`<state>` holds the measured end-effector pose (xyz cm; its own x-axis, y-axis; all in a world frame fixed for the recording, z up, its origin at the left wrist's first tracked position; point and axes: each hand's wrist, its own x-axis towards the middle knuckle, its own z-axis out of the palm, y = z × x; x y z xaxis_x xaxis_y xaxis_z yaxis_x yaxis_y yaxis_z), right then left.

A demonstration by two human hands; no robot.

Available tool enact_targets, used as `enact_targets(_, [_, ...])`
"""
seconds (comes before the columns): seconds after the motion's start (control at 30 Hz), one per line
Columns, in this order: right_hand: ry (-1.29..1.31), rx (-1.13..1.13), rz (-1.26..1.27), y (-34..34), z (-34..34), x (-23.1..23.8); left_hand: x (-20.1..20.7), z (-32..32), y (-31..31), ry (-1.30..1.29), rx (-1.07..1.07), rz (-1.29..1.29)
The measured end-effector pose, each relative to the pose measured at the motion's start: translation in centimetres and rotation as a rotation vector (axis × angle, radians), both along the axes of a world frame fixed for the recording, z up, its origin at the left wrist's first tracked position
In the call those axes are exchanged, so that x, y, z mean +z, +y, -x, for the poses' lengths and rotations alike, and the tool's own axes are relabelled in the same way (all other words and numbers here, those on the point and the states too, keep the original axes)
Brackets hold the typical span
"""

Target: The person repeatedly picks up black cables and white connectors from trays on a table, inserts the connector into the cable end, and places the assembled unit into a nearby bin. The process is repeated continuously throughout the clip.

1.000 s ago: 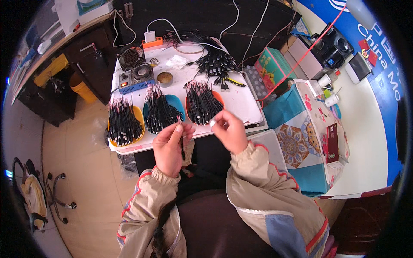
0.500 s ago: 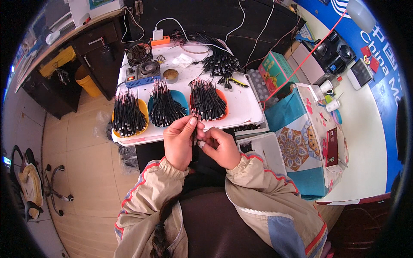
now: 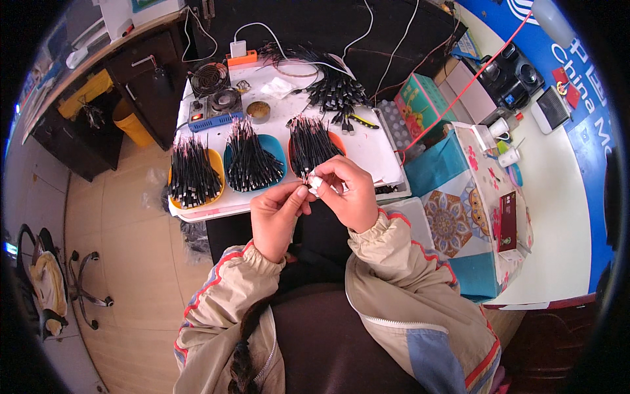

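Both my hands meet in front of the red-orange tray (image 3: 342, 142), over the table's near edge. Between the fingertips of my left hand (image 3: 277, 213) and my right hand (image 3: 351, 194) is a short black cable, mostly hidden; its thin wire ends (image 3: 306, 180) show at the fingertips. Both hands are closed in a pinch. A small white patch shows at my right thumb tip; what it is cannot be made out. Bundles of black cables (image 3: 314, 146) with pinkish stripped ends fill the red-orange tray, the blue tray (image 3: 283, 157) and the yellow tray (image 3: 218, 187).
Behind the trays stand a blue device with a dial (image 3: 216, 120), a small fan (image 3: 210, 79) and a round tin (image 3: 258, 111). More black cables (image 3: 335, 92) lie at the back, beside yellow-handled pliers (image 3: 364, 122). A patterned cloth-covered box (image 3: 453, 217) is at the right.
My right hand has moved up and slightly left, its fingertips now higher beside the left ones. My left hand has lowered slightly. The cable between them is now more hidden.
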<state>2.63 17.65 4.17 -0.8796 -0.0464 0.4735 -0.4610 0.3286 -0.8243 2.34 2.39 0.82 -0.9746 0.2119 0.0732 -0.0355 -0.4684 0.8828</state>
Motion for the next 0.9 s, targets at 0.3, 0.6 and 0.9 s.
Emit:
enact_targets(0.3, [-0.583, 0.393, 1.054, -0.7, 0.0, -3.6, -0.5, 0.3, -0.2, -0.123, -0.141, -0.18])
enact_targets(0.6, [-0.189, 0.205, 0.516, -0.7, -0.7, -3.0, -0.5, 0.4, -0.5, -0.138, -0.149, -0.198])
enact_targets(0.9, [-0.662, 0.437, 0.981, -0.3, -0.1, -2.8, -0.6, 0.5, -1.1, -0.151, -0.283, -0.142])
